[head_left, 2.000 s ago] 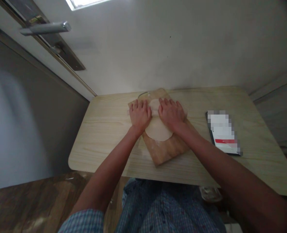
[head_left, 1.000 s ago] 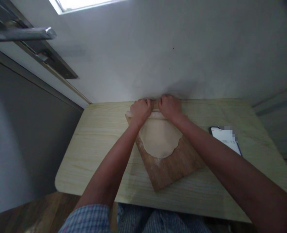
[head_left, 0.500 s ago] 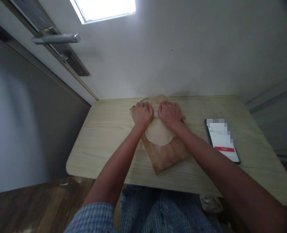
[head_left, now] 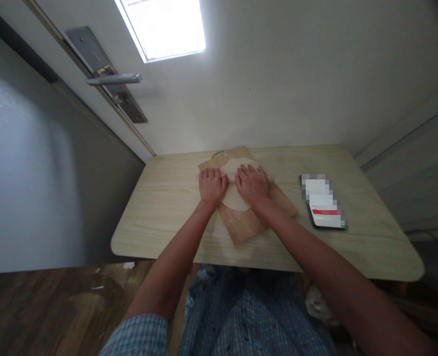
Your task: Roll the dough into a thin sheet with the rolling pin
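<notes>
A pale round sheet of dough [head_left: 237, 200] lies flat on a brown wooden cutting board [head_left: 241, 228], which sits at an angle to me. Across the dough runs a light-coloured rolling pin [head_left: 232, 178], mostly hidden under my hands. My left hand [head_left: 212, 187] is closed over its left part, palm down, with the thumb toward the middle. Over the right part, my right hand [head_left: 252, 184] is closed in the same way, fingers pointing away from me. Part of the dough shows beyond the pin and part on my side.
The board rests on a light wood-grain table [head_left: 159, 207] against a white door. To the right lies a phone [head_left: 325, 202] with a lit screen. A thin loop [head_left: 219, 153] shows at the board's far corner. A metal door handle [head_left: 115, 79] is at upper left.
Both hands have drawn the rolling pin back toward me, baring more dough at the far side. Their fingers reach out straighter than before. The camera view has shifted a little.
</notes>
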`<state>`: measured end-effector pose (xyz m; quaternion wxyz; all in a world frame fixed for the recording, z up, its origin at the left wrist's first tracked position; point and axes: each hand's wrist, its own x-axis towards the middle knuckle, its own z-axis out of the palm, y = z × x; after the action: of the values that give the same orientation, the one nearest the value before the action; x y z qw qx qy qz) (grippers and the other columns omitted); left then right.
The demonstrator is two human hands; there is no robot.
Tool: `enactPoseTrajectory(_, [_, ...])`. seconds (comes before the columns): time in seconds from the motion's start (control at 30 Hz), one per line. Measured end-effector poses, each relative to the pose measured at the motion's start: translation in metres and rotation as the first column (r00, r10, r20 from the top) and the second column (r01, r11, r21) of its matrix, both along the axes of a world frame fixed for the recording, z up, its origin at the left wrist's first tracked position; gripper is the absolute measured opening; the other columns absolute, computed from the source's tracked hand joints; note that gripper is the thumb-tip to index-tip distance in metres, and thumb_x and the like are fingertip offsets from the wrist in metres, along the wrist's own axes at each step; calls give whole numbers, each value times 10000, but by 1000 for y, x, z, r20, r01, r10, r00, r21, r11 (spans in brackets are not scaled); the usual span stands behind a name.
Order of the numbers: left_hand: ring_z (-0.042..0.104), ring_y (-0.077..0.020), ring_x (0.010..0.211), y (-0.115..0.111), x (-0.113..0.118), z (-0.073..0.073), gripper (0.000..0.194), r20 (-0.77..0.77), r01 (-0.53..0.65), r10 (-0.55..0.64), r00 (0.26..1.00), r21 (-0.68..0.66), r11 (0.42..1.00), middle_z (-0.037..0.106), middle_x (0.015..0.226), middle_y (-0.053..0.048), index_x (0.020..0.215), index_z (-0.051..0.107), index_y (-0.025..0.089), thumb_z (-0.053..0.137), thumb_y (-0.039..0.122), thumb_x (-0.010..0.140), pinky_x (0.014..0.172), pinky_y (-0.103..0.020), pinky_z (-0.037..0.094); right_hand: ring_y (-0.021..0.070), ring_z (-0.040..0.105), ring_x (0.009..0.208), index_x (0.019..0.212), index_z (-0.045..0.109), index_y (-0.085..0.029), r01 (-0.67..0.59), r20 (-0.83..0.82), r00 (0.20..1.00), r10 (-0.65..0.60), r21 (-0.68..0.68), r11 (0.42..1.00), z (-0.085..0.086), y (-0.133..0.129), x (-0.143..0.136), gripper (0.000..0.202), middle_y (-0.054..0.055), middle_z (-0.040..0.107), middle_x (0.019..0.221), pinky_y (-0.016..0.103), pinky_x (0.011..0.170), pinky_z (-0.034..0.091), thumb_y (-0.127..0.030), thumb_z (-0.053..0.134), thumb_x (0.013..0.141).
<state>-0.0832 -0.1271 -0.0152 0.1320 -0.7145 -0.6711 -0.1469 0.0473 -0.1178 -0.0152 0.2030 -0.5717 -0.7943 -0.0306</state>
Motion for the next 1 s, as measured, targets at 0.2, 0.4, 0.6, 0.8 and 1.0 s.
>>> enactPoseTrajectory(0.2, [540, -248, 893, 1, -3, 3, 430, -14, -2, 2, 1000, -20, 1000, 621, 896, -154, 881, 600, 90, 249, 339, 876, 829, -363, 358, 214, 413, 1165, 1128, 548, -140, -11, -49, 999, 12, 16, 1000, -2, -3, 1, 395, 64, 510, 1249, 393, 950, 247, -267, 269, 878])
enactPoseTrajectory(0.4, [527, -253, 929, 14, 0, -3, 366, -10, -17, 17, 1000, -8, 1000, 618, 953, -136, 988, 574, 105, 291, 294, 854, 900, -411, 299, 224, 369, 1204, 1136, 548, -139, 20, -53, 998, -19, 21, 1000, -4, 5, -2, 409, 74, 536, 1217, 420, 975, 202, -272, 257, 881])
enactPoseTrajectory(0.6, [491, -250, 1006, 28, 2, -3, 348, 48, -29, 28, 998, 8, 1000, 608, 1008, -102, 1017, 561, 159, 281, 284, 853, 888, -403, 300, 230, 408, 1159, 1164, 523, -151, 54, 0, 999, -54, -34, 998, 2, 20, -4, 423, 72, 560, 1187, 401, 947, 237, -263, 226, 884])
enactPoseTrajectory(0.8, [532, -229, 947, 53, 4, 1, 370, 100, -50, 55, 994, -46, 998, 618, 1010, -79, 1046, 550, 190, 248, 290, 858, 825, -370, 340, 230, 530, 962, 1177, 489, -142, 70, 40, 997, -67, -79, 994, 9, 46, -6, 415, 133, 594, 1090, 341, 755, 360, -257, 231, 874])
enactPoseTrajectory(1.0, [557, -232, 911, 80, 5, 4, 446, 136, -108, 127, 982, -138, 985, 625, 973, -93, 979, 578, 180, 181, 357, 877, 758, -339, 382, 237, 576, 801, 954, 585, -128, 105, 84, 992, -93, -150, 983, 13, 76, -9, 409, 149, 629, 915, 336, 668, 383, -287, 217, 874])
